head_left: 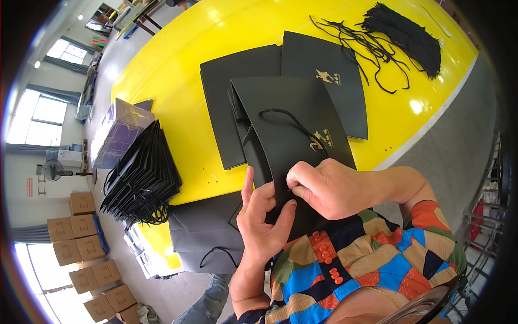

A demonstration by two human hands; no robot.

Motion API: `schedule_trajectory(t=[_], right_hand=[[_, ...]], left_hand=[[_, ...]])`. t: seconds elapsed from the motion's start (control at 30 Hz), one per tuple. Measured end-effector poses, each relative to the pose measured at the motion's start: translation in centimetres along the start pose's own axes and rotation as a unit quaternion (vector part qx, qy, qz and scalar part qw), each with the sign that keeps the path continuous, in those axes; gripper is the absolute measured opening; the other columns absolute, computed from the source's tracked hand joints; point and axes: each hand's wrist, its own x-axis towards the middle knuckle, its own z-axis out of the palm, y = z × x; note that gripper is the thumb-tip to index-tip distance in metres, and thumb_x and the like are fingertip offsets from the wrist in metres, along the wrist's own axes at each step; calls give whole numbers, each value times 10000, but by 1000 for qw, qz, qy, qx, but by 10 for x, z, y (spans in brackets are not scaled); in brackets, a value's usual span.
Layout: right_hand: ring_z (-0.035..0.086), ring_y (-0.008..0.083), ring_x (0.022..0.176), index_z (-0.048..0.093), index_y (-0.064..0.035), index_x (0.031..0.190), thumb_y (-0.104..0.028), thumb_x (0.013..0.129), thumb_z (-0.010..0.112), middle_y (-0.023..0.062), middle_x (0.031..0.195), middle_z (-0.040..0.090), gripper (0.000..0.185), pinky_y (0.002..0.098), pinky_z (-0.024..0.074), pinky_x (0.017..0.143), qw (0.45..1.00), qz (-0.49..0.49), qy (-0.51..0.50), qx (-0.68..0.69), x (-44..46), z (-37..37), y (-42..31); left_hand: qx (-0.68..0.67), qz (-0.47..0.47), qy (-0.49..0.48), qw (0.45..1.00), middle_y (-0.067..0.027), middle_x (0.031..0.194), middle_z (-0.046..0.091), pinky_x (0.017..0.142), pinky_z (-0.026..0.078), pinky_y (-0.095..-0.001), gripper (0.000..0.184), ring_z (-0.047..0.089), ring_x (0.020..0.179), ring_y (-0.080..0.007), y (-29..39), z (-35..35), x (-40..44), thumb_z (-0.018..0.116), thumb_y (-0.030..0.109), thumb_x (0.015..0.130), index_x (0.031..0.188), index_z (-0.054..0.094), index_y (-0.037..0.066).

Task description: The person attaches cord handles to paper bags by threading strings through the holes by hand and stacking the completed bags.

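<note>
- on my feed the right hand [328, 188] is mostly curled, thumb and index pressed together against the black bag [291, 97]. maybe a bit of cord in the pinch, too small for me to tell
- left hand [267, 224] is partly open, index finger sticking up, thumb and other fingers at the bag's open edge
- that bag sits tilted over the near side of the yellow tabletop [172, 81], rope handle [288, 114] lying on its face by the gold logo
- i've got two flat black pieces [237, 102] under and beyond it
- loose cords [372, 51] and a thick black bundle [404, 38] are at the far right
- bag stack [145, 178] is left, beside a purple box [121, 132]
</note>
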Motion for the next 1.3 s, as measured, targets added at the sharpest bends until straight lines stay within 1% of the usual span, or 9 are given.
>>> schedule_trajectory(t=[0.4,0.6,0.8,0.9,0.93,1.03,1.13,1.2,1.3], right_hand=[[534,258,400,383,19,870,-2,731,590,102,506,481,250,327,379,352,997,-55,-12,-57,-5,18,5],[592,221,457,414,60,968,-72,769,561,85,560,550,281,320,420,379,989,-54,-49,-128,-17,12,-8],[590,275,480,455,36,1001,-181,844,567,99,563,554,291,383,444,435,977,-107,8,-181,-12,26,3],[589,325,682,543,-56,995,-207,845,604,126,746,579,221,416,468,590,992,-23,40,-119,-4,-15,18],[574,330,697,561,-71,950,-155,842,579,112,782,584,139,412,467,622,962,-100,171,-190,0,-31,43],[594,362,793,585,-61,916,-65,816,530,144,817,620,114,436,477,687,903,25,269,-334,-17,-110,131],[591,320,861,609,-53,982,-41,783,548,119,915,647,209,399,484,752,849,130,201,-472,-65,-174,192],[574,280,921,612,-46,1020,-28,771,541,99,1000,645,259,371,484,785,858,19,107,-501,-92,-194,209],[556,265,913,599,-36,944,-35,781,525,86,924,602,179,355,488,780,847,48,67,-525,-99,-202,219]], left_hand=[[175,69,34,982,-33,521,482,1052,325,-534,325,516,450,-193,10,13,-17,645,-37,661,974,563,-51],[-138,-47,-144,979,-91,625,557,1121,164,-545,266,593,667,-226,-5,-9,-28,550,-71,680,946,554,-55],[137,94,-39,985,-89,705,583,1088,188,-589,157,604,760,-252,-28,8,-26,552,-74,606,741,578,3],[207,129,-41,969,-115,872,627,1058,281,-545,242,599,864,-313,-32,8,-30,536,-79,652,872,607,-7],[217,135,-40,966,-124,921,637,1047,319,-520,275,598,895,-335,-32,8,-30,526,-85,672,921,619,-14],[165,149,-80,972,-157,977,626,873,457,-430,355,578,924,-386,-37,-1,-31,506,-96,645,978,613,-33],[153,164,-134,965,-197,1006,613,864,472,-410,387,578,968,-405,-50,-8,-34,490,-97,630,997,605,-60],[158,182,-191,951,-211,1027,606,882,466,-417,391,576,981,-413,-53,-16,-36,488,-92,628,1001,601,-64],[132,147,-213,957,-227,1048,602,864,503,-425,341,588,984,-419,-56,-19,-36,530,-94,626,959,593,-68]])
